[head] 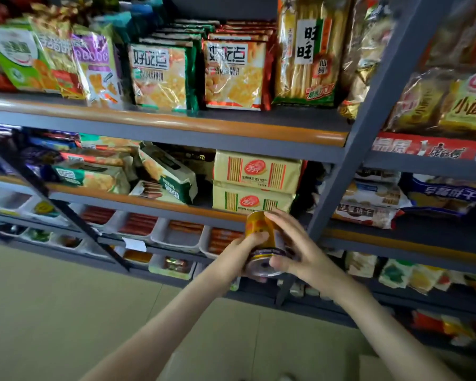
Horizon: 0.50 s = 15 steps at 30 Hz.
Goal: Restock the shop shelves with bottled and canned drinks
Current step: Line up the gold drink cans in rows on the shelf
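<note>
An orange-and-yellow drink can with a dark purple band and a silver end is held in the air in front of the shelves, tilted with its silver end toward me. My left hand grips its left side with fingers curled round it. My right hand holds its right side, fingers over the top and thumb near the silver rim. The can hangs just below the front edge of the second shelf, in front of two stacked yellow biscuit packs.
Grey metal shelving with orange edge strips holds snack bags on top and biscuit packs below. White trays of red sausages fill the lower shelf. A grey upright post stands right of the can. Beige floor lies at lower left.
</note>
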Tool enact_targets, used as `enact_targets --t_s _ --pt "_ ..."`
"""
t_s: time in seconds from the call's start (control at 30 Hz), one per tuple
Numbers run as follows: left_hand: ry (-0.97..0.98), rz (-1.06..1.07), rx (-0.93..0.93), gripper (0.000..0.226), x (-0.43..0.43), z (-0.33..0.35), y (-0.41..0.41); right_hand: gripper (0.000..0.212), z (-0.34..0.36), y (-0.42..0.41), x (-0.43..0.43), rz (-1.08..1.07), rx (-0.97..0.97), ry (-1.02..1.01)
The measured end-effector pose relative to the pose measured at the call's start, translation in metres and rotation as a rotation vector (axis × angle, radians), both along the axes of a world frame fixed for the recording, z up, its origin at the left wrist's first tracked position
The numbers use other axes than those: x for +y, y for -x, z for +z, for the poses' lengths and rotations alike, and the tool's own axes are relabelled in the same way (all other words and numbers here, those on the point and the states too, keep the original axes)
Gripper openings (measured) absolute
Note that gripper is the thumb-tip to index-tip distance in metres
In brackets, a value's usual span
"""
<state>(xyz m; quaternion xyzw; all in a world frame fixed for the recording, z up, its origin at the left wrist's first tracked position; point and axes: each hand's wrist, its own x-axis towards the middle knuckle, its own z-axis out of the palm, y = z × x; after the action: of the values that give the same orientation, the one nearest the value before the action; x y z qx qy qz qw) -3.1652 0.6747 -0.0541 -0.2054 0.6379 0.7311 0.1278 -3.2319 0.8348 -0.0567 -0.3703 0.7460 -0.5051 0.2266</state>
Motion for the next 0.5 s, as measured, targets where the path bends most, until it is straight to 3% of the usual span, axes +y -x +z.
enact_targets --t_s 0.07,0.13,0.27,0.37,0.47,0.5 --pt "-0.21 0.08 -0.091 0.037 0.0 -0.006 -0.004 0.095 -0.014 -0.001 -0.002 0.119 0.051 -0.129" --pt "-0.316 0.109 -0.146 0.031 -0.003 -0.013 -0.007 0.105 -0.029 -0.002 -0.008 0.126 0.099 -0.212" --pt "-0.354 0.084 -0.218 0.031 -0.016 -0.025 -0.012 0.086 -0.057 -0.008 -0.028 0.016 0.16 -0.129" --pt "-0.145 -0.03 -0.267 0.015 -0.027 -0.028 -0.016 0.082 -0.073 -0.01 -0.036 -0.027 0.052 -0.075" --pt "0.2 -0.18 -0.273 0.036 -0.034 -0.032 -0.026 0.073 -0.08 -0.013 -0.037 -0.102 -0.103 -0.031" --pt "0.333 -0.222 -0.237 0.055 -0.035 -0.033 -0.03 0.068 -0.078 -0.014 -0.038 -0.138 -0.156 -0.037"
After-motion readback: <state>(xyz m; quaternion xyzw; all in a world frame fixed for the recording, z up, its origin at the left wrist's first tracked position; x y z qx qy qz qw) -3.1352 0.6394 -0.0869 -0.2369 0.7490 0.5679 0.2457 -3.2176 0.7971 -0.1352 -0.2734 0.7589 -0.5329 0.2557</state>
